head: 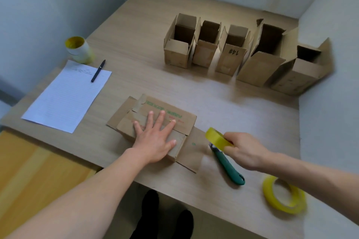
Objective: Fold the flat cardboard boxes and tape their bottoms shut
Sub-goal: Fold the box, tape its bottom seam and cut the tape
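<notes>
A small cardboard box (180, 120) with green print lies on its side near the table's front edge, its flaps folded over. My left hand (155, 137) presses flat on those flaps with fingers spread. To the right, my right hand (242, 149) grips a yellow tape roll (217, 138), held just off the box's right flap. A green utility knife (229, 167) lies on the table under that hand. A second yellow tape roll (283, 194) lies flat at the front right.
Several folded open boxes (229, 50) stand in a row at the back right. A lined sheet (68, 95) with a black pen (98, 71) and a yellow-white tape roll (78, 49) sit at the left. Walls close in at left and right.
</notes>
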`<state>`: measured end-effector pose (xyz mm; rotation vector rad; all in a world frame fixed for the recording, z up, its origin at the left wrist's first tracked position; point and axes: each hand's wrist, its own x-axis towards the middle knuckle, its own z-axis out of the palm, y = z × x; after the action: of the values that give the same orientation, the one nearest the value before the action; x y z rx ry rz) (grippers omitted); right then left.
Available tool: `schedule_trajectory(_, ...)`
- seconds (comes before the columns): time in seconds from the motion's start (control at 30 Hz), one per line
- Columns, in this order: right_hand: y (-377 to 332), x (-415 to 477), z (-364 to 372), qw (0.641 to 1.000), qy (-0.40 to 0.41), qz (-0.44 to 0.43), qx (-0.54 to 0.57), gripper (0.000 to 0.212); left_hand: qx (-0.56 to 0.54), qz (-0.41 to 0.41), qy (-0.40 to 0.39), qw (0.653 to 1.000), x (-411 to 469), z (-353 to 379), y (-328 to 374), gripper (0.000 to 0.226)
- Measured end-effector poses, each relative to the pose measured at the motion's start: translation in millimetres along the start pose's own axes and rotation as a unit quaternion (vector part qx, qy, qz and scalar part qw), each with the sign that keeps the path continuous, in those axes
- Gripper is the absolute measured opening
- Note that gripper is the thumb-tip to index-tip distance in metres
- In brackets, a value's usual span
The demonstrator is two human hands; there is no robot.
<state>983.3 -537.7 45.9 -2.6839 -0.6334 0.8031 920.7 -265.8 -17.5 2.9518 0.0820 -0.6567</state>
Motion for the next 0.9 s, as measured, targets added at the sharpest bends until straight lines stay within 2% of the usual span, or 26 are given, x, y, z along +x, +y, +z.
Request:
schedule_trajectory(0.07,-4,-1,-9,0.991,0.028,0.037,0.127,0.018,0.007,0.023,-0.009,1.0,1,-3,0,0.069)
schedule_trajectory(0.13,-11,-1,-13,0.972,0.059,0.047,0.223,0.027,0.013,0.066,-0.023,0.997,5,-9,1,0.07)
schedule_trajectory(0.27,-34,-2,-14,0.948,0.093,0.046,0.301,0.053,0.01,0.171,-0.045,0.984,13,-24,5,0.074)
schedule_trajectory(0.37,-55,-1,-11,0.946,0.085,0.054,0.307,0.055,-0.048,0.205,-0.037,0.977,18,-30,1,0.077)
schedule_trajectory(0.43,-66,2,-4,0.948,0.074,0.061,0.304,0.048,-0.156,0.187,-0.02,0.97,21,-32,-6,0.073)
schedule_trajectory(0.53,-76,5,7,0.953,0.066,0.075,0.284,0.035,-0.332,0.153,0.036,0.93,26,-43,-17,0.051)
schedule_trajectory(0.6,-78,5,9,0.954,0.074,0.086,0.278,0.027,-0.402,0.146,0.053,0.902,30,-56,-16,0.043)
schedule_trajectory(0.73,-86,8,13,0.954,0.074,0.095,0.273,0.031,-0.438,0.172,-0.008,0.882,38,-72,-6,0.035)
schedule_trajectory(0.9,-94,11,10,0.955,0.071,0.098,0.27,0.024,-0.481,0.179,-0.082,0.854,46,-69,5,0.035)
